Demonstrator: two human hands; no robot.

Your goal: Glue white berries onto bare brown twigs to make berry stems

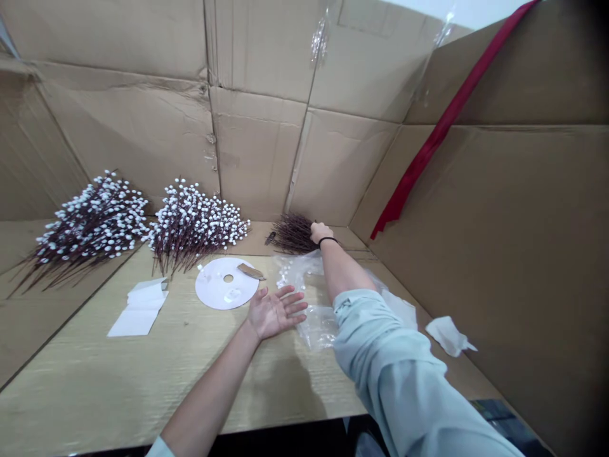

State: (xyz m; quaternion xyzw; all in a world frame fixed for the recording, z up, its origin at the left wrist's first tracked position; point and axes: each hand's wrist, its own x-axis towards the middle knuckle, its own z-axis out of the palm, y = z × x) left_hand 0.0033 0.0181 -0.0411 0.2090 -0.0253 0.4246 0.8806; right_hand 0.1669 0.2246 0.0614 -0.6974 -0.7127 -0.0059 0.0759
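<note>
My left hand (275, 312) lies palm up and open over the wooden table (143, 381), just right of a white disc (223, 289) with a centre hole. My right hand (320, 232) reaches far back to a bundle of dark red bare twigs (292, 233) against the cardboard wall; its fingers curl onto the twigs. A black band sits on that wrist. A clear plastic bag (314, 298) lies crumpled under my right forearm.
Two bunches of red stems with white berries (95, 222) (195, 225) lie at the back left. Folded white paper (140, 308) sits left of the disc, a brown strip (250, 271) on its edge. A crumpled white scrap (447, 334) lies right. Cardboard walls surround, with a red ribbon (428, 146).
</note>
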